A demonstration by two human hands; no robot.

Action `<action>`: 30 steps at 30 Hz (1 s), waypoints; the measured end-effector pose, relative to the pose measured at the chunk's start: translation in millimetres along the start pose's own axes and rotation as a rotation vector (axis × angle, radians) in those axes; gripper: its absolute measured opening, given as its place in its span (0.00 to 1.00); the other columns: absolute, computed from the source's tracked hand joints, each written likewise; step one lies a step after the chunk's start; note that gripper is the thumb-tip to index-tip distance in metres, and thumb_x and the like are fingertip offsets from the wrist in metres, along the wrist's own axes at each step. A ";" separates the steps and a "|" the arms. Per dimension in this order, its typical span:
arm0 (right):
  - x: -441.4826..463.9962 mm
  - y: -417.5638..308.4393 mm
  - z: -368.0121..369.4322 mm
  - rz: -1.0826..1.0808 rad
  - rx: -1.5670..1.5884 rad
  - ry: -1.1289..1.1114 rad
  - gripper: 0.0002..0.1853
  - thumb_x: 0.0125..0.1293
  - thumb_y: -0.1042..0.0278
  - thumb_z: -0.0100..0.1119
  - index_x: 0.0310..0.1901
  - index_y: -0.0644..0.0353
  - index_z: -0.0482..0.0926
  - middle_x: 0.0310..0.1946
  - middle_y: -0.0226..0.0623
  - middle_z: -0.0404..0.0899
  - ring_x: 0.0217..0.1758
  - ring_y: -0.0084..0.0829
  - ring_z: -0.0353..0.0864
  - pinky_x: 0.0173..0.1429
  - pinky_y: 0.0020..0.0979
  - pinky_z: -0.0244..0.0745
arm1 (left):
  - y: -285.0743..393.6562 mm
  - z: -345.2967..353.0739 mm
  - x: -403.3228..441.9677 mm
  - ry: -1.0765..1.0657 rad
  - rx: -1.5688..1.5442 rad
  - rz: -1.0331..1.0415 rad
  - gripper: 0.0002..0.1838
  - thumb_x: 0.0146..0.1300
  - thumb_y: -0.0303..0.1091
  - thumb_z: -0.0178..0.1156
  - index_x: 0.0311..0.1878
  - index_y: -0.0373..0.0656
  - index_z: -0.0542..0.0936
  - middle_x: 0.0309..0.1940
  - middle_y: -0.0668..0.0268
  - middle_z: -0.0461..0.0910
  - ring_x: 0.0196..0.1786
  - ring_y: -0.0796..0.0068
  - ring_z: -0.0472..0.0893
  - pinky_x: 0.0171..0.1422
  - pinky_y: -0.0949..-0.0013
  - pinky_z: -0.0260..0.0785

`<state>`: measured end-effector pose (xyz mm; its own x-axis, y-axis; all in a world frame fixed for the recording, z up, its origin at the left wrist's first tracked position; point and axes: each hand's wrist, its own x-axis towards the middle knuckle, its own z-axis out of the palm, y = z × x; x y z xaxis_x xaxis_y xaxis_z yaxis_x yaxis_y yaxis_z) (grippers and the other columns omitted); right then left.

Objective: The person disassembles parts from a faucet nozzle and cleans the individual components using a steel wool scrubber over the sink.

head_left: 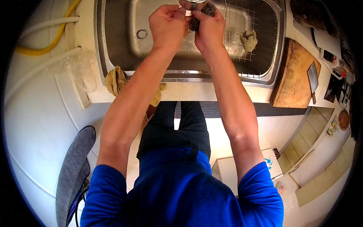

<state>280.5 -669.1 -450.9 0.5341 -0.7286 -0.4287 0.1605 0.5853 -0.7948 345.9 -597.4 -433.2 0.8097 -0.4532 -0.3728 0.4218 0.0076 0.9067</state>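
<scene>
Both my hands are over the stainless steel sink point(124, 34), close together under a shiny metal part point(193, 5) that looks like a tap end. My right hand point(210, 28) is closed around a dark, fibrous scouring pad point(208, 10), which shows above and to the left of the fingers. My left hand point(166, 28) has its fingers bent in a pinch at something small and pale beside the pad; its kind cannot be made out. A wire rack point(236, 22) lies in the sink's right side, with a crumpled greyish cloth or sponge point(248, 40) on it.
A wooden cutting board point(291, 83) stands right of the sink, with a broad-bladed knife point(313, 79) on it. A brown cloth point(115, 80) hangs at the sink's front left edge. A yellow hose point(49, 46) and clear plastic bag point(85, 70) are at left.
</scene>
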 end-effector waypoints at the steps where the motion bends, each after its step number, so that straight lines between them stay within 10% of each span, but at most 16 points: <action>1: -2.3 -2.2 -1.5 0.051 0.120 0.069 0.15 0.61 0.80 0.62 0.50 0.63 0.76 0.39 0.33 0.81 0.42 0.26 0.79 0.50 0.27 0.75 | -0.9 -1.5 1.2 0.001 0.000 0.000 0.07 0.63 0.23 0.62 0.40 0.29 0.77 0.28 0.59 0.81 0.26 0.75 0.81 0.29 0.73 0.74; 9: -23.5 -14.5 -8.9 -0.035 0.260 0.084 0.15 0.62 0.78 0.63 0.51 0.63 0.77 0.39 0.36 0.80 0.43 0.29 0.80 0.49 0.31 0.74 | -5.5 -16.4 1.7 0.005 0.024 -0.099 0.07 0.62 0.23 0.63 0.42 0.33 0.77 0.27 0.62 0.80 0.25 0.75 0.77 0.29 0.71 0.69; 15: -26.0 -12.7 -11.8 -0.407 -0.625 -0.195 0.17 0.68 0.71 0.59 0.56 0.65 0.74 0.47 0.35 0.71 0.45 0.27 0.76 0.52 0.29 0.73 | -1.7 -11.6 -7.2 -0.068 -0.039 -0.133 0.06 0.64 0.28 0.63 0.40 0.35 0.80 0.26 0.65 0.79 0.25 0.77 0.76 0.28 0.73 0.65; 21: -18.4 -9.6 -16.8 -0.469 -0.725 -0.183 0.12 0.63 0.78 0.63 0.48 0.65 0.78 0.36 0.30 0.80 0.32 0.20 0.75 0.38 0.26 0.73 | -0.3 -16.3 -2.7 -0.196 0.084 -0.075 0.06 0.63 0.28 0.63 0.37 0.33 0.81 0.22 0.65 0.78 0.21 0.79 0.75 0.22 0.75 0.63; 24: -18.5 -11.5 -12.5 -0.204 -0.339 -0.091 0.10 0.63 0.77 0.63 0.46 0.66 0.82 0.39 0.34 0.82 0.40 0.23 0.78 0.46 0.28 0.74 | -2.6 -12.3 -8.6 -0.201 0.103 -0.115 0.08 0.67 0.31 0.61 0.38 0.36 0.82 0.23 0.67 0.78 0.24 0.79 0.74 0.27 0.75 0.62; 30: -16.6 -3.6 -4.0 -0.345 -0.332 -0.111 0.10 0.65 0.77 0.59 0.47 0.67 0.78 0.35 0.33 0.79 0.35 0.24 0.77 0.40 0.27 0.73 | -7.6 -12.5 2.2 -0.137 0.040 -0.083 0.11 0.65 0.32 0.61 0.32 0.32 0.82 0.19 0.69 0.78 0.18 0.80 0.73 0.22 0.74 0.63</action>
<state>267.7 -660.6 -442.7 0.5845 -0.8072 -0.0826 0.0798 0.1584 -0.9841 349.6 -587.3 -443.4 0.7086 -0.5679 -0.4188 0.4660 -0.0690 0.8821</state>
